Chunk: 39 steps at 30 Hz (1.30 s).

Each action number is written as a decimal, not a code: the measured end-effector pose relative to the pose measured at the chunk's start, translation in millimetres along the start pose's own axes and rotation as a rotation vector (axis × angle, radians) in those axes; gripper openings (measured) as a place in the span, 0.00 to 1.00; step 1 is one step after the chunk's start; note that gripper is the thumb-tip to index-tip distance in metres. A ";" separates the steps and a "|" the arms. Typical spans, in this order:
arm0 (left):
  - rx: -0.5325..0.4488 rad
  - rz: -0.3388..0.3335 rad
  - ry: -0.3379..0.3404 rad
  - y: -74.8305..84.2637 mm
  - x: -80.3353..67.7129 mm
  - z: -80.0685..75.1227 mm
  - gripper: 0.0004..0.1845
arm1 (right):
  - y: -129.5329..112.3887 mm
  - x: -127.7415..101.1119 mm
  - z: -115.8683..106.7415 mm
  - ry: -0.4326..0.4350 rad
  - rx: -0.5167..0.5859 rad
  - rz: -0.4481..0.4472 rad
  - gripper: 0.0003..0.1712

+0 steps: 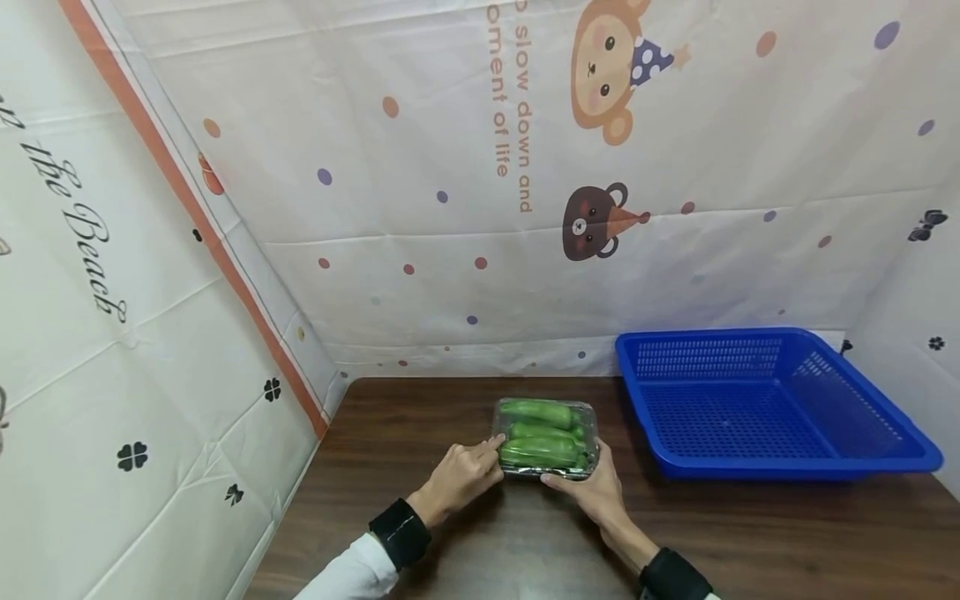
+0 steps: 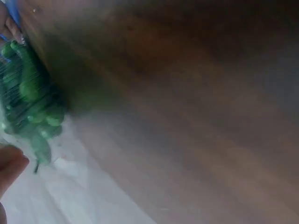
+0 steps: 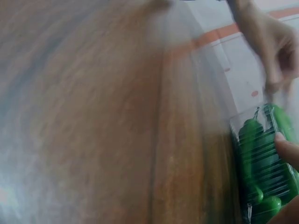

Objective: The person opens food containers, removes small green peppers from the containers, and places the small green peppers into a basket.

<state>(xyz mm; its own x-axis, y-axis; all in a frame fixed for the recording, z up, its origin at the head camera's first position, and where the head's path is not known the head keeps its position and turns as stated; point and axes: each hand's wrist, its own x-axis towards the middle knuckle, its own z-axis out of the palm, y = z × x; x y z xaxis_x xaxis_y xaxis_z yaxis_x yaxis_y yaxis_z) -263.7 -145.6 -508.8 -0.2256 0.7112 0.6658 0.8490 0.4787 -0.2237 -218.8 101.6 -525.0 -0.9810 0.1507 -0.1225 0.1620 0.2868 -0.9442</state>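
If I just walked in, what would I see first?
Probably the pack of green cucumbers in the middle of the brown table, with the left hand and the right hand holding its near corners. Next, the big blue basket on the right, and the cartoon bear on the sheet behind.

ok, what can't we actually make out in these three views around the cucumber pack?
- Head view: near edge of the cucumber pack is covered by the left hand and right hand, so the finger grip is unclear.
- Left wrist view: motion blur smears the pack; only a fingertip shows at the edge.
- Right wrist view: table blurred; pack cut off by the frame.
- Blue basket: near wall hides part of its floor.
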 end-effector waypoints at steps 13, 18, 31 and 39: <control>0.120 -0.094 -0.007 -11.5 15.8 -14.0 0.06 | -1.2 -1.7 -1.3 -0.004 0.034 -0.004 0.68; -0.212 -0.593 -0.112 3.5 6.3 -8.3 0.39 | -2.2 -1.1 -2.2 -0.010 0.010 0.004 0.68; -1.038 -1.441 -0.337 17.5 5.0 -8.1 0.49 | -0.3 0.9 -11.0 -0.096 -0.058 -0.036 0.71; -1.289 -1.399 -0.171 19.4 2.0 0.8 0.37 | 0.5 3.5 -18.5 -0.126 -0.165 -0.259 0.62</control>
<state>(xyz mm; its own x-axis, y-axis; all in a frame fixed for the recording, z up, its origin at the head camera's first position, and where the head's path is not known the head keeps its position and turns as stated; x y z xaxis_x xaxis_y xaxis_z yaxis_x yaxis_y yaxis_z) -248.0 -134.5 -512.4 -0.9351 0.2855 -0.2099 -0.1852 0.1114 0.9764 -220.2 119.8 -520.3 -0.9957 -0.0626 0.0688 -0.0897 0.4516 -0.8877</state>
